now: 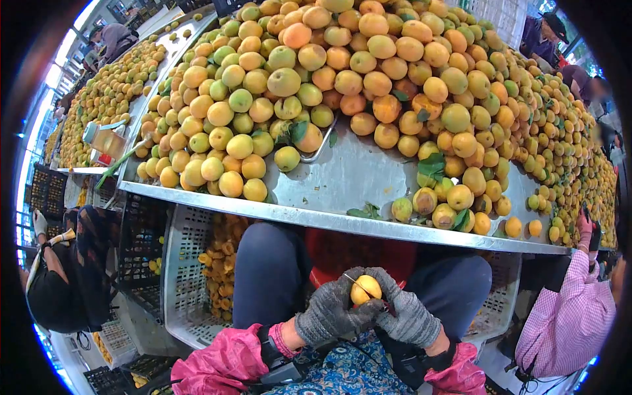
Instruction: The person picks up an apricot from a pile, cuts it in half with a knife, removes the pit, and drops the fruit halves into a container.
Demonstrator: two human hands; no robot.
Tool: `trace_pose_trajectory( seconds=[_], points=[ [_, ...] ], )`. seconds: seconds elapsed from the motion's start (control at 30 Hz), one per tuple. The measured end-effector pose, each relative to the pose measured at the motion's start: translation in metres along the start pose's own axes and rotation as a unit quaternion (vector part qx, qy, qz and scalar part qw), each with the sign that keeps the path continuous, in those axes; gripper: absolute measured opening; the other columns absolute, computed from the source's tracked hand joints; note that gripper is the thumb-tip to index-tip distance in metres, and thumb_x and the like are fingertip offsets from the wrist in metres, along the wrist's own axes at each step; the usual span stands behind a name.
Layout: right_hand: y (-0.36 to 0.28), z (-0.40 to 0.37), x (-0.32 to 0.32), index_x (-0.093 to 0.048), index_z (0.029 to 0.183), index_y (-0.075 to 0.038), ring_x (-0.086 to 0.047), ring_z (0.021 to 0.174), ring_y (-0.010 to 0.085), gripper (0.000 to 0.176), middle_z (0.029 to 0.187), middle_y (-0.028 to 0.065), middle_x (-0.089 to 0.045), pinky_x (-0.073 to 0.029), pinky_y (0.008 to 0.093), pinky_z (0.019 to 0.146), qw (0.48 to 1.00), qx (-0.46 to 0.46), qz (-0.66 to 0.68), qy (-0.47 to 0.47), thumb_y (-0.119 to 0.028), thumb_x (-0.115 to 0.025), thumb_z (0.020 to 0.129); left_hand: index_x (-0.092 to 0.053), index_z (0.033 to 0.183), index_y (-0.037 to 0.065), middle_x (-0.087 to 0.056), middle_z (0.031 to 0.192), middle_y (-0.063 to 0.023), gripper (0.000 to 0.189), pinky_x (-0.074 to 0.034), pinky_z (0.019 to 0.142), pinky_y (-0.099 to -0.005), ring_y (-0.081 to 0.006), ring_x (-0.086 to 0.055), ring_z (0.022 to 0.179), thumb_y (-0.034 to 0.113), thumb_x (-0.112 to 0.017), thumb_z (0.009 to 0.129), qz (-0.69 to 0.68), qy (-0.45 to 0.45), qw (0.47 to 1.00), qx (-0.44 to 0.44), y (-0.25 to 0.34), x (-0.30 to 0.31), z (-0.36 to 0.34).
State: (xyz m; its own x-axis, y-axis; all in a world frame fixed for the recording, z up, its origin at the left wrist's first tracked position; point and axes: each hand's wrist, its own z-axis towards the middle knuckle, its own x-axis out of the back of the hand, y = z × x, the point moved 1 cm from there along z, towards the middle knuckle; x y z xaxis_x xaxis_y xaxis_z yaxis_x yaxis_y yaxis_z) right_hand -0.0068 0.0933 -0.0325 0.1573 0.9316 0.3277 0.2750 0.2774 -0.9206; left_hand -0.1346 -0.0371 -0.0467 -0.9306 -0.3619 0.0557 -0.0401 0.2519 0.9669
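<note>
In the head view, a yellow apricot is held over my lap, between my two grey-gloved hands. The fingers of my left hand are closed around the fruit's left side and underside. Against its right side is my right hand, its fingers closed. A thin line like a small knife's blade slants across the apricot toward my right hand. Most of the handle is hidden by the fingers. Behind the hands, between my knees, stands a red tub, partly covered by the table edge.
Apricots are heaped on the metal table before me, some near its raised edge. A pale crate holding halved fruit stands left of my knee. Co-workers sit at both sides. A plastic jar stands far left.
</note>
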Motion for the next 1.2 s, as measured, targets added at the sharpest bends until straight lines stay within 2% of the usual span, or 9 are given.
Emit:
trace_pose_trajectory(
  seconds=[0.4, 0.5, 0.6, 0.63, 0.77, 0.87, 0.9, 1.0, 1.2],
  points=[
    [-0.004, 0.016, 0.01, -0.044, 0.133, -0.001, -0.06, 0.111, 0.0229, 0.053, 0.12, 0.0155, -0.061, -0.047, 0.034, 0.094, 0.994, -0.066, 0.083, 0.033, -0.015, -0.065, 0.086, -0.037, 0.139, 0.001, -0.055, 0.122, -0.0106, 0.06, -0.046, 0.092, -0.032, -0.0165, -0.055, 0.107, 0.013, -0.063, 0.087, -0.093, -0.068, 0.993, -0.021, -0.013, 0.003, -0.005],
    [-0.006, 0.015, 0.008, -0.046, 0.132, -0.002, -0.062, 0.101, 0.0192, 0.052, 0.115, 0.0134, -0.062, -0.05, 0.0317, 0.088, 0.991, -0.06, 0.096, 0.067, -0.017, -0.066, 0.087, -0.039, 0.138, 0.001, -0.056, 0.119, -0.0083, 0.058, -0.045, 0.092, -0.0317, -0.0165, -0.056, 0.105, 0.018, -0.063, 0.088, -0.275, -0.008, 0.961, 0.01, -0.002, 0.008, -0.009],
    [-0.027, 0.015, 0.012, -0.05, 0.127, -0.003, -0.057, 0.066, 0.0057, 0.05, 0.087, 0.0044, -0.064, -0.047, 0.0205, 0.056, 0.931, -0.183, 0.275, 0.157, -0.021, -0.069, 0.084, -0.051, 0.125, 0.002, -0.058, 0.111, -0.0058, 0.048, -0.047, 0.086, -0.0283, -0.0122, -0.057, 0.098, 0.03, -0.063, 0.088, -0.306, -0.004, 0.951, 0.029, -0.003, 0.021, -0.016],
    [-0.038, 0.017, 0.014, -0.05, 0.126, -0.003, -0.057, 0.063, 0.0049, 0.05, 0.085, 0.0034, -0.064, -0.046, 0.0194, 0.053, 0.932, -0.173, 0.276, 0.159, -0.021, -0.07, 0.084, -0.053, 0.122, 0.005, -0.054, 0.115, -0.0044, 0.041, -0.044, 0.093, -0.0287, -0.0114, -0.054, 0.1, 0.031, -0.063, 0.091, -0.44, -0.03, 0.894, 0.085, 0.003, 0.025, -0.024],
    [-0.093, 0.046, 0.006, -0.048, 0.13, -0.002, -0.062, 0.069, 0.0116, 0.056, 0.087, 0.0063, -0.065, -0.051, 0.0238, 0.06, 0.98, -0.082, 0.148, 0.101, -0.021, -0.07, 0.083, -0.055, 0.12, 0.004, -0.057, 0.111, -0.0041, 0.041, -0.044, 0.094, -0.0279, -0.0126, -0.056, 0.101, 0.033, -0.061, 0.091, -0.508, -0.041, 0.855, 0.091, -0.018, 0.03, -0.039],
    [-0.14, 0.076, -0.026, -0.048, 0.132, -0.001, -0.065, 0.084, 0.0163, 0.059, 0.099, 0.0078, -0.066, -0.051, 0.0252, 0.073, 0.99, 0.135, 0.04, 0.011, -0.02, -0.071, 0.081, -0.055, 0.122, 0.004, -0.058, 0.116, -0.0046, 0.044, -0.046, 0.094, -0.0285, -0.0136, -0.057, 0.104, 0.037, -0.059, 0.092, -0.277, 0.059, 0.955, -0.082, -0.032, 0.023, -0.057],
    [-0.154, 0.081, -0.027, -0.053, 0.125, 0.001, -0.065, 0.079, 0.014, 0.048, 0.092, 0.0084, -0.067, -0.051, 0.0243, 0.07, 0.996, 0.072, 0.045, -0.025, -0.019, -0.067, 0.084, -0.055, 0.122, 0.004, -0.058, 0.116, -0.0046, 0.044, -0.046, 0.094, -0.0285, -0.0136, -0.057, 0.104, 0.037, -0.059, 0.092, -0.277, 0.06, 0.955, -0.083, -0.031, 0.024, -0.06],
    [-0.157, 0.088, -0.023, -0.053, 0.124, 0.002, -0.062, 0.073, 0.0102, 0.042, 0.081, 0.0039, -0.065, -0.051, 0.0247, 0.067, 0.972, 0.016, 0.23, 0.033, -0.019, -0.064, 0.089, -0.059, 0.115, 0.005, -0.063, 0.106, -0.006, 0.041, -0.052, 0.084, -0.0313, -0.0155, -0.062, 0.096, 0.041, -0.053, 0.095, -0.571, 0.006, 0.815, 0.098, -0.032, 0.031, -0.061],
    [-0.127, 0.085, -0.05, -0.062, 0.114, 0.003, -0.057, 0.06, 0.0064, 0.032, 0.074, 0.0032, -0.065, -0.045, 0.02, 0.053, 0.947, 0.063, 0.268, 0.168, -0.021, -0.061, 0.093, -0.057, 0.108, 0.005, -0.063, 0.095, -0.0112, 0.045, -0.051, 0.071, -0.0321, -0.0207, -0.062, 0.081, 0.048, -0.056, 0.092, -0.631, -0.013, 0.757, 0.17, -0.006, 0.026, -0.064]
  ],
)
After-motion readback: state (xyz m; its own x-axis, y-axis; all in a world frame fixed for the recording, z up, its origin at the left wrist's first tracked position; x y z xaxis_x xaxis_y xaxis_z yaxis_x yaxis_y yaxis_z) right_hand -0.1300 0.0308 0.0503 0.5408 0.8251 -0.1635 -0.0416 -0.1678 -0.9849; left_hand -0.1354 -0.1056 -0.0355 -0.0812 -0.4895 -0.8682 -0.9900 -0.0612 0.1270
